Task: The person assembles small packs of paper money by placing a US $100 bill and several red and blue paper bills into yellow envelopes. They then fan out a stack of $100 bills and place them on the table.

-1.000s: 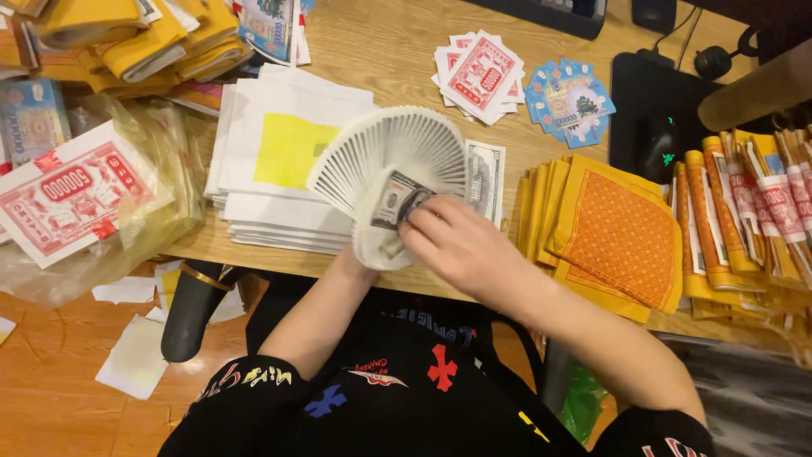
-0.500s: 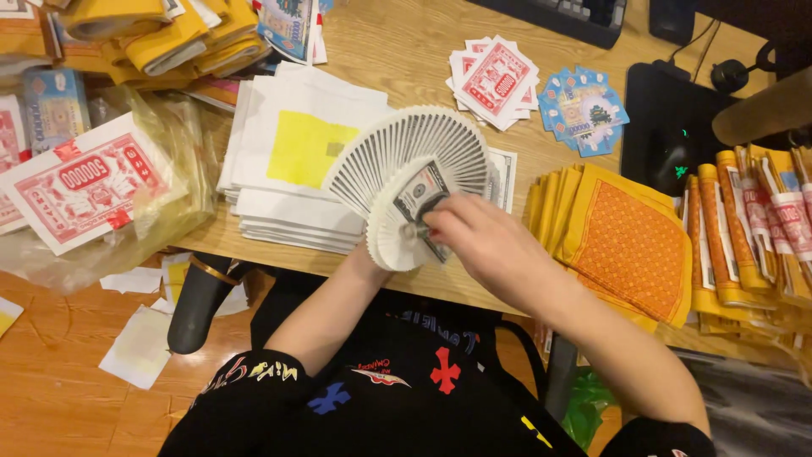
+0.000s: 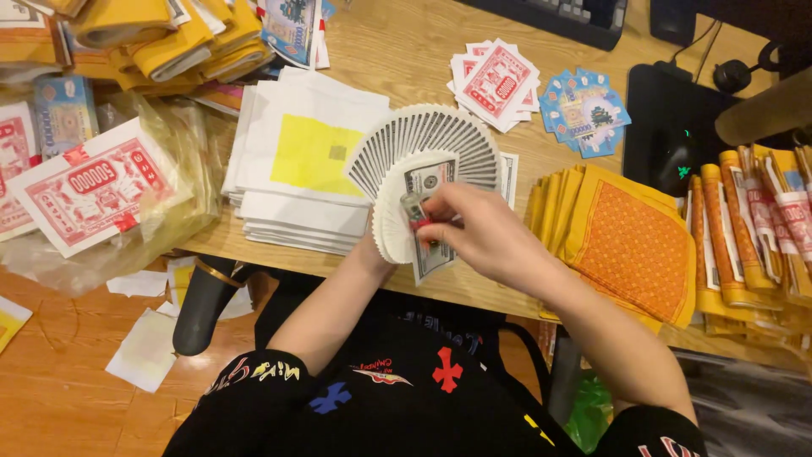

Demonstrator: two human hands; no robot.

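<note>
A big round fan of grey paper play-money notes point(image 3: 427, 148) stands up over the front edge of the light wooden table point(image 3: 406, 59). The left hand point(image 3: 372, 245) is under the fan and is mostly hidden behind it. It holds the fan at the bottom. The right hand point(image 3: 482, 233) is in front of the fan, on its lower right side. Its fingers pinch one folded note against the fan.

Just left of the fan lies one stack of white paper sheets with a yellow square point(image 3: 304, 161). It almost touches the fan. Just right of the fan lies one pile of orange patterned paper with yellow borders point(image 3: 630, 245). It hangs a bit over the table edge. So the fan sits in a tight gap between the two.

Behind the fan there is some bare wood. Past that lie one small pile of red and white notes point(image 3: 497, 80) and one small pile of blue notes point(image 3: 584, 110). I cannot count the notes in the fan.
</note>
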